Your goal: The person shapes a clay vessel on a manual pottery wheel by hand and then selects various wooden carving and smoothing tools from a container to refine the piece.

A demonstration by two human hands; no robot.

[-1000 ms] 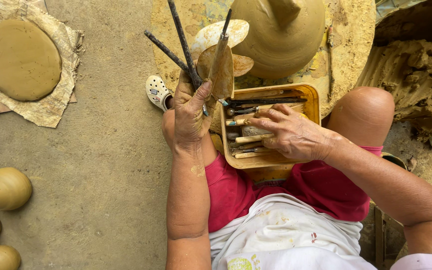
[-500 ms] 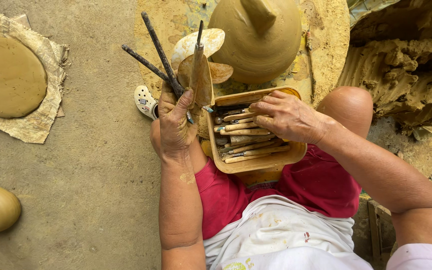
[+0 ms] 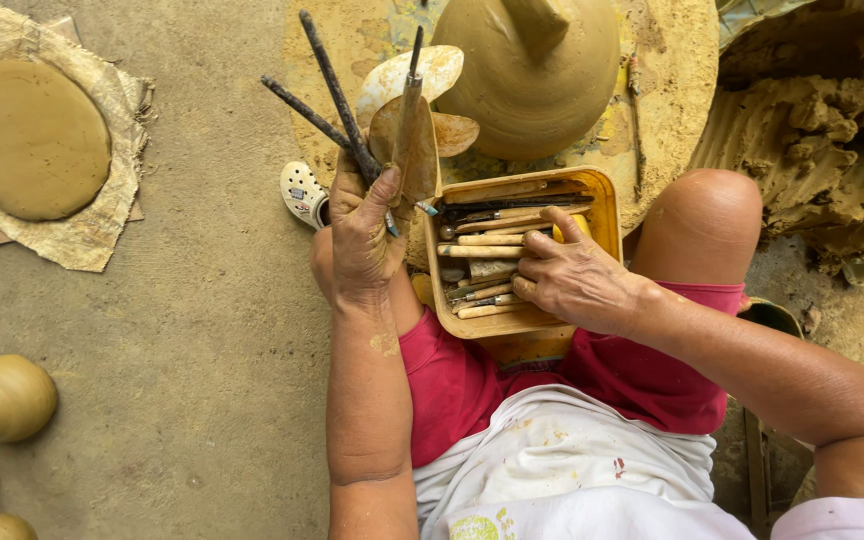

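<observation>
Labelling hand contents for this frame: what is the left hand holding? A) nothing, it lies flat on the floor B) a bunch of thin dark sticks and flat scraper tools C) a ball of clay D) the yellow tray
B: the left hand is raised and closed on a bunch of tools, thin dark sticks and flat scrapers fanning upward, while the right hand reaches into the yellow tray of wooden tools.

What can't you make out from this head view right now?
- Head view: the right hand covers part of the yellow tool box; what its fingers touch is hidden.
- The left hand hides the lower ends of the dark sticks.
- The clay pot is cut off by the top edge.
</observation>
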